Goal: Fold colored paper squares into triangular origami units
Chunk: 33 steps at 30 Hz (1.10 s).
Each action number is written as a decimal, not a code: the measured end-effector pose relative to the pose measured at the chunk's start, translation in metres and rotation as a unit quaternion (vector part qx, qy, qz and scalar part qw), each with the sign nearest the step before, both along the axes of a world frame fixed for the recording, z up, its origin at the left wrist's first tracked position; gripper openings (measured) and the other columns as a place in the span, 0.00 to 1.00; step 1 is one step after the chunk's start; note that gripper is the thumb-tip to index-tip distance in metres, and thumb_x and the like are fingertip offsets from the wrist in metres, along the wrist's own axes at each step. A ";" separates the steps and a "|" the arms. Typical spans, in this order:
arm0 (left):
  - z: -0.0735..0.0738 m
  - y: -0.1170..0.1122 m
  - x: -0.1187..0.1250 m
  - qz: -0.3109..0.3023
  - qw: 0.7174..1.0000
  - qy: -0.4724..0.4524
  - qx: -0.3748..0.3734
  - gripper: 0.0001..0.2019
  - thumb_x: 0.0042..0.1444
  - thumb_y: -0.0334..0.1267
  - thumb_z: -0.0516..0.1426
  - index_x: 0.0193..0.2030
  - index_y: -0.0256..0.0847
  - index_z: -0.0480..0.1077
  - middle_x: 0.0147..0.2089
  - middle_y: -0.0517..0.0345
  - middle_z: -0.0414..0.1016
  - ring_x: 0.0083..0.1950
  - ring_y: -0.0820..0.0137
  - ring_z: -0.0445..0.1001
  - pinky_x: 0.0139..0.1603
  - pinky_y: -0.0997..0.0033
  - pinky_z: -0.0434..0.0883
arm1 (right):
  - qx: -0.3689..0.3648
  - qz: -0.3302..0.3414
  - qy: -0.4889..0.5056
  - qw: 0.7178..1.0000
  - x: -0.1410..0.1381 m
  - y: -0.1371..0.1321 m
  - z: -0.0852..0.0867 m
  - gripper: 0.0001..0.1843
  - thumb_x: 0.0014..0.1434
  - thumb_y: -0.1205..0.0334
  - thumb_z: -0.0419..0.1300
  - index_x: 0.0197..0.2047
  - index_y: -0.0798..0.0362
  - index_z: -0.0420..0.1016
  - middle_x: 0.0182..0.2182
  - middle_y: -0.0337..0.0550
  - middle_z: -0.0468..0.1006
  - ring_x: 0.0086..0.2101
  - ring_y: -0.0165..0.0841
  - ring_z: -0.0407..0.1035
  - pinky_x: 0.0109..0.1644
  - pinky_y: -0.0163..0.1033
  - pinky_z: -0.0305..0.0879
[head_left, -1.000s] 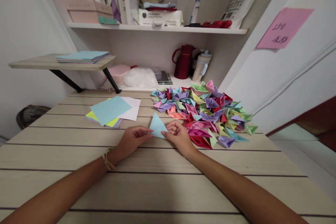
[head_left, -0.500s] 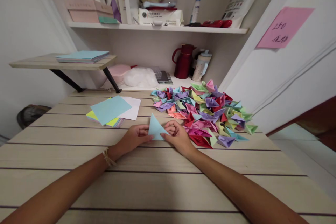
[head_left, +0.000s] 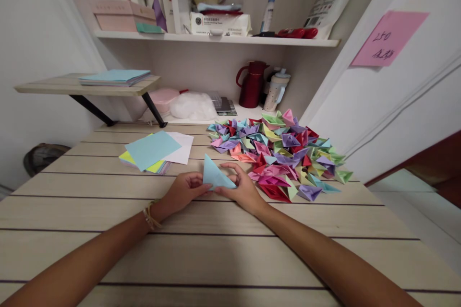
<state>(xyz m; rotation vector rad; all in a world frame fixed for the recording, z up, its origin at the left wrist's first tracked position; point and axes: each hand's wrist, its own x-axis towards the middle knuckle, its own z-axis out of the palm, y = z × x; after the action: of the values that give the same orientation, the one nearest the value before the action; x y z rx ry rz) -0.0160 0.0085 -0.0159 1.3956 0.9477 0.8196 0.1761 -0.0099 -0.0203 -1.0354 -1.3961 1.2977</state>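
A light-blue piece of folded paper (head_left: 215, 176), triangular in outline, is held up between both hands above the table. My left hand (head_left: 186, 188) pinches its lower left corner between thumb and fingers. On the other side my right hand (head_left: 240, 187) grips the lower right part, its thumb along the bottom edge and its index finger raised behind the paper. Just right of that hand spreads a heap of folded paper boats (head_left: 277, 153) in many colours. Left of my hands lies a stack of coloured paper sheets (head_left: 153, 150), a blue one on top.
A small raised wooden shelf (head_left: 46, 85) on black legs stands at the back left, bearing more paper (head_left: 115, 76). Behind the table are a dark red jug (head_left: 252, 87), a light tumbler (head_left: 276, 90) and a white plastic bag (head_left: 193, 106). A pink note (head_left: 391, 38) hangs at the right.
The folded paper has tilted slightly, its right corner reaching further right. My right thumb has slid left along its bottom edge, and my right index finger has lifted and straightened.
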 end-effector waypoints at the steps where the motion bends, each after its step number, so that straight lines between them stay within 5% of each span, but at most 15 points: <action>1: 0.000 -0.001 0.000 -0.002 1.000 -0.003 0.001 0.13 0.44 0.43 0.63 0.34 0.36 0.72 0.32 0.56 0.78 0.33 0.69 0.76 0.35 0.72 0.73 | -0.001 -0.003 -0.004 1.000 0.000 0.000 0.000 0.31 0.40 0.63 0.67 0.48 0.49 0.62 0.19 0.30 0.68 0.18 0.26 0.60 0.22 0.30 0.52; 18: 0.003 -0.006 0.006 -0.058 0.998 -0.001 0.021 0.16 0.46 0.41 0.61 0.42 0.36 0.71 0.41 0.50 0.78 0.40 0.64 0.76 0.44 0.62 0.72 | -0.005 0.004 -0.010 1.000 0.002 0.002 -0.005 0.26 0.40 0.64 0.67 0.43 0.50 0.64 0.20 0.32 0.73 0.19 0.28 0.64 0.22 0.30 0.55; 33: 0.003 -0.006 0.002 -0.038 0.999 -0.008 0.010 0.14 0.44 0.40 0.63 0.38 0.36 0.72 0.36 0.52 0.79 0.36 0.65 0.77 0.40 0.66 0.73 | 0.017 0.013 -0.039 0.999 0.002 0.002 -0.003 0.23 0.41 0.64 0.66 0.42 0.51 0.66 0.19 0.31 0.72 0.19 0.26 0.62 0.22 0.29 0.53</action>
<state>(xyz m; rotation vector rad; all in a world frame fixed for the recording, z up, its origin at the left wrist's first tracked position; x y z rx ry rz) -0.0141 0.0026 -0.0133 1.4315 0.8719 0.7834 0.1779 -0.0082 -0.0232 -1.0582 -1.4893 1.2592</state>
